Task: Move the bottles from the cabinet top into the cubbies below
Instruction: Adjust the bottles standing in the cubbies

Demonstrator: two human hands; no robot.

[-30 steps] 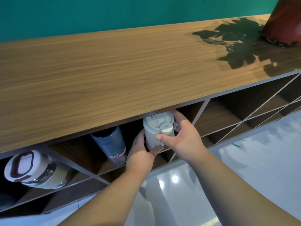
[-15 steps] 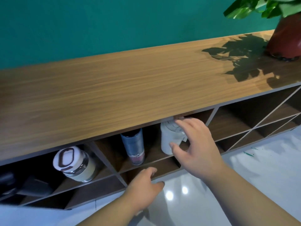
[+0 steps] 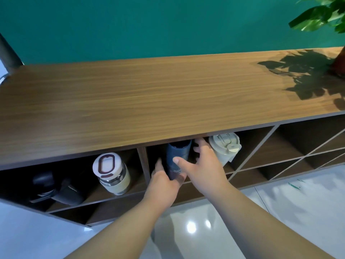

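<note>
A dark blue bottle [image 3: 178,153] stands in the middle cubby under the cabinet top [image 3: 149,101]. My left hand [image 3: 164,182] is wrapped around its base. My right hand [image 3: 204,165] has its thumb on the bottle's front and its fingers spread along the bottle's right side. A cream tumbler [image 3: 224,148] stands free in the same cubby, just right of my right hand. In the left cubby are a glass jar with a white lid [image 3: 112,171] and dark bottles [image 3: 56,187] lying down. No bottle stands on the cabinet top.
A potted plant [image 3: 338,60] stands at the far right of the cabinet top and casts a shadow on it. Cubbies to the right [image 3: 291,146] and in the lower row hold nothing. A glossy white floor [image 3: 280,212] lies below.
Both hands left the cream tumbler, which now stands alone. They moved left to the dark blue bottle, the left hand rising from the lower shelf edge to grip its base. The view pulled back.
</note>
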